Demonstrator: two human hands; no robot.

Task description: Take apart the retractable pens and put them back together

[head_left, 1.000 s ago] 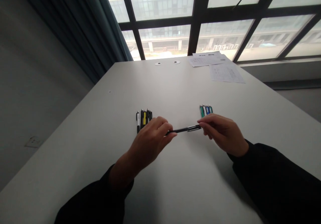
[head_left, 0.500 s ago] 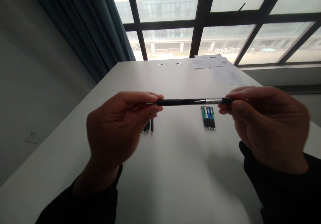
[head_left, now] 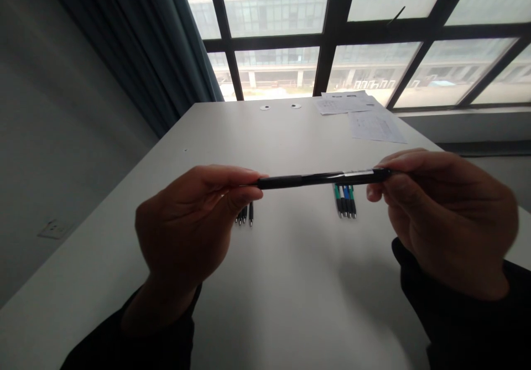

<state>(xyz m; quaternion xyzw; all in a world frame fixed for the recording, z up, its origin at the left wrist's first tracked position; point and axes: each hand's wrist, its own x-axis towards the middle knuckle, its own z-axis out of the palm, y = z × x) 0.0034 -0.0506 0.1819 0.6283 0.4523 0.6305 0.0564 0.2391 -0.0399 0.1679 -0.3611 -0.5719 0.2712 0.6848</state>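
Head view: a silver-banded black pen (head_left: 321,180), held level in the air above the middle of the table (head_left: 290,287). One end clamped between fingers and thumb of the left hand (head_left: 182,220), the other end clamped the same way by the right hand (head_left: 443,220), the two hands well apart. On the table, just below the pen in view, a tight row of green, white and blue pens (head_left: 345,201). Further left on the table, a second row of pens (head_left: 244,214), mostly hidden behind the left hand, only the tips showing. At the far end of the table, loose papers (head_left: 375,126) and two white discs (head_left: 267,107). Beyond the table, a dark-framed window (head_left: 274,43), with a dark curtain (head_left: 124,43) left of the table.
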